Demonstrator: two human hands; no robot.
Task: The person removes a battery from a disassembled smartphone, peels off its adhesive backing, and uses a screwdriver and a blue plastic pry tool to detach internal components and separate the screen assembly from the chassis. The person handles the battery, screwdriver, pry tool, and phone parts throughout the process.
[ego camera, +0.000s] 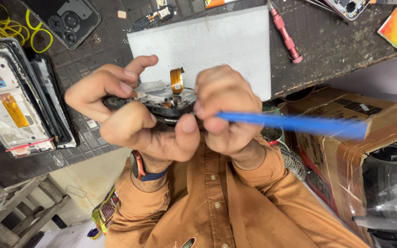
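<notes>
Above the orange shirt [217, 211], an opened phone [161, 103] is gripped in the left hand [129, 115] while a blue pry tool [295, 124] is pinched by the right hand [226, 110], before the worktop [327, 41].

Dark workbench [327, 41]; white foam pad [217, 43]; pink screwdriver [285, 34]

My left hand [129, 115] grips an opened phone [161, 103] by its dark frame, thumb pressed against the near edge — an orange flex cable [176, 80] curls up out of it. My right hand [226, 112] pinches a blue plastic pry tool [295, 124] at the phone's right end, its flat blade sticking out away from the phone. Just behind the phone lies a white foam pad [217, 41] on the dark workbench [327, 46], a pink screwdriver [285, 34] beside the pad. Left of the phone sit stacked phone frames [14, 101].
</notes>
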